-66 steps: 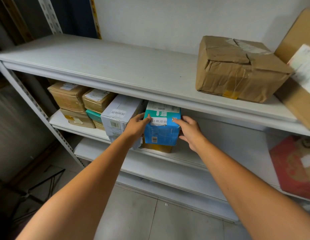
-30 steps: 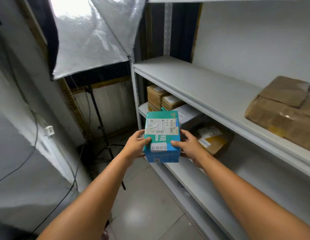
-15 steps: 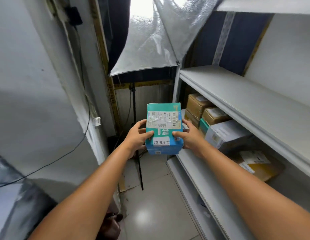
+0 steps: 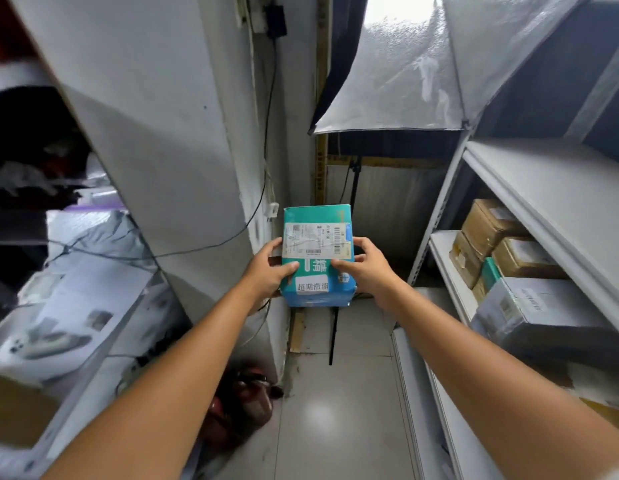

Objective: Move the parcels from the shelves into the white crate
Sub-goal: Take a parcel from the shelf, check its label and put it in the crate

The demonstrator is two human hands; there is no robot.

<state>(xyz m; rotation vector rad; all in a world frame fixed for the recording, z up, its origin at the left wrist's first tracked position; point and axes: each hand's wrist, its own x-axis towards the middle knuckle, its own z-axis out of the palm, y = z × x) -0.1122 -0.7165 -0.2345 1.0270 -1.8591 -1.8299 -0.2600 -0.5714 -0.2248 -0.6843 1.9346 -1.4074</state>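
A teal and blue parcel (image 4: pixel 316 251) with a white shipping label hangs in mid-air before me, off the shelves. My left hand (image 4: pixel 268 270) grips its left side and my right hand (image 4: pixel 365 268) grips its right side, thumbs on top. On the right, the white shelves (image 4: pixel 557 188) hold more parcels: brown boxes (image 4: pixel 488 226) and a white box (image 4: pixel 533 306) on the lower shelf. No white crate shows clearly; a blurred pale container (image 4: pixel 59 327) sits low at the left.
A grey wall column (image 4: pixel 169 161) stands at centre left with cables hanging on it. A silver softbox (image 4: pixel 405 71) on a black stand (image 4: pixel 335 327) fills the gap ahead. A dark red bag (image 4: pixel 245 400) lies on the tiled floor.
I pulled the teal parcel off the lower shelf with both hands. My view has swung left, away from the shelves, which now sit at the right edge.
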